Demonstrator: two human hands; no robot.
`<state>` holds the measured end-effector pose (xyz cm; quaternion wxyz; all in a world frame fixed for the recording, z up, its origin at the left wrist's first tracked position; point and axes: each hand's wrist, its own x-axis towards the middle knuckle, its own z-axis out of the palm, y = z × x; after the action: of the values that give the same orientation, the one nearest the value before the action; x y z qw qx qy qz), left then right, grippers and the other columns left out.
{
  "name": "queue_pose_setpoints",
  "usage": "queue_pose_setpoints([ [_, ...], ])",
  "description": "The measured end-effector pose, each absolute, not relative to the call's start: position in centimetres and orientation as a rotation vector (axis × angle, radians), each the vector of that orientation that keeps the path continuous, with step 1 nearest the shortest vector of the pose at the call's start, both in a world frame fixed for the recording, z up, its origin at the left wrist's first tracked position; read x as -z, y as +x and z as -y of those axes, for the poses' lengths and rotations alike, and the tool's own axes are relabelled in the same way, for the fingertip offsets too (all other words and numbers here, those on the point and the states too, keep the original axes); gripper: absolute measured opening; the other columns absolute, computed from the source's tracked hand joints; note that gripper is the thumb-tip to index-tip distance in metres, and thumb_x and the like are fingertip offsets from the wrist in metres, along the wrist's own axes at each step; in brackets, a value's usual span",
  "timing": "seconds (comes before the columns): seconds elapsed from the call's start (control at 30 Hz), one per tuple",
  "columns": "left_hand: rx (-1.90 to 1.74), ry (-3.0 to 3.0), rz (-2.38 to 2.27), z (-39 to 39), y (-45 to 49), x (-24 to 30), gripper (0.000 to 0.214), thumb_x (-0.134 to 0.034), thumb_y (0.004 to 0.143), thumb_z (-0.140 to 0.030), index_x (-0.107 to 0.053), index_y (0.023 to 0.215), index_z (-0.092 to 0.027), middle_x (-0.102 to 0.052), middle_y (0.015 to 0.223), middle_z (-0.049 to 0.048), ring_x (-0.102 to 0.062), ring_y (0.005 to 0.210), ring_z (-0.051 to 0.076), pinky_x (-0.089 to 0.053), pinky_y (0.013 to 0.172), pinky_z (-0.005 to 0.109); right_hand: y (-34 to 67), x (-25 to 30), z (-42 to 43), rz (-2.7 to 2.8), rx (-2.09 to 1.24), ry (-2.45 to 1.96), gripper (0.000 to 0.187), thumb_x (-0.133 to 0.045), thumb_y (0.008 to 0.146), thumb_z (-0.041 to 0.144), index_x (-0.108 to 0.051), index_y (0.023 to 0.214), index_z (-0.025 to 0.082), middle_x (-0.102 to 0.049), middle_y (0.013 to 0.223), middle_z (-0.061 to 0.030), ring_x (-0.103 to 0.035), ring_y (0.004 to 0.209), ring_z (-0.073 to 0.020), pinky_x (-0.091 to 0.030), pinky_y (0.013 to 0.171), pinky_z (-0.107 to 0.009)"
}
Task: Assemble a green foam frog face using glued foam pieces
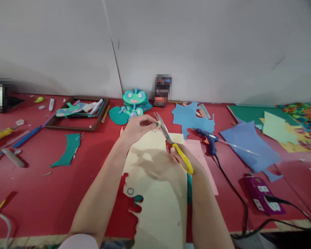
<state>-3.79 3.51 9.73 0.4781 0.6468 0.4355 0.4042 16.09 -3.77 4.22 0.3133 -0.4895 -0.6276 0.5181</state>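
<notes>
My left hand pinches a small pale-yellow cut piece between thumb and fingertips. Beside that piece are the slightly parted blades of yellow-handled scissors, gripped in my right hand. Whether the blades touch the piece, I cannot tell. Below both hands lies a large cream foam or paper sheet with a scalloped, cut-out left edge and a small drawn outline on it. A pink sheet shows from under its right side.
Green frog-like cutouts sit behind my hands, near a phone against the wall. A glue gun and its cord lie right, by a purple power box. At left are a wooden frame and a green scrap.
</notes>
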Motion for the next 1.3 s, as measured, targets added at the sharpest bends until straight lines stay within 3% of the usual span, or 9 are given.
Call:
queue_pose_setpoints([
  [0.4, -0.942, 1.592, -1.068, -4.0, -4.5, -9.2, 0.019, -0.065, 0.07, -0.036, -0.066, 0.077, -0.018, -0.067, 0.075, 0.0012, -0.062, 0.073, 0.015, -0.048, 0.066, 0.027, 16.0, -4.5, 3.8, 1.632, -1.418, -1.298, 0.052, -0.04, 0.078, 0.069, -0.043, 0.07, 0.018, -0.033, 0.055, 0.0056, -0.028, 0.045, -0.0068, -0.019, 0.044, -0.024],
  [0.87, -0.785, 1.647, -1.025, -3.8, -5.2, -10.0, 0.02, -0.068, 0.068, -0.035, -0.069, 0.078, -0.018, -0.07, 0.083, 0.0033, -0.063, 0.077, 0.015, -0.05, 0.073, 0.027, 17.6, -4.4, 3.6, 1.712, -1.428, -1.414, 0.031, -0.053, 0.076, 0.046, -0.043, 0.068, 0.018, -0.031, 0.062, 0.0046, -0.027, 0.056, -0.0087, -0.021, 0.051, -0.023],
  [1.3, -0.724, 1.625, -1.007, -4.0, -5.7, -9.5, 0.015, -0.069, 0.068, -0.032, -0.071, 0.076, -0.02, -0.071, 0.087, 0.0037, -0.064, 0.077, 0.014, -0.05, 0.074, 0.026, 18.2, -3.7, 3.7, 1.72, -1.425, -1.536, 0.024, -0.054, 0.073, 0.041, -0.047, 0.072, 0.018, -0.029, 0.062, 0.004, -0.028, 0.056, -0.009, -0.02, 0.048, -0.021],
])
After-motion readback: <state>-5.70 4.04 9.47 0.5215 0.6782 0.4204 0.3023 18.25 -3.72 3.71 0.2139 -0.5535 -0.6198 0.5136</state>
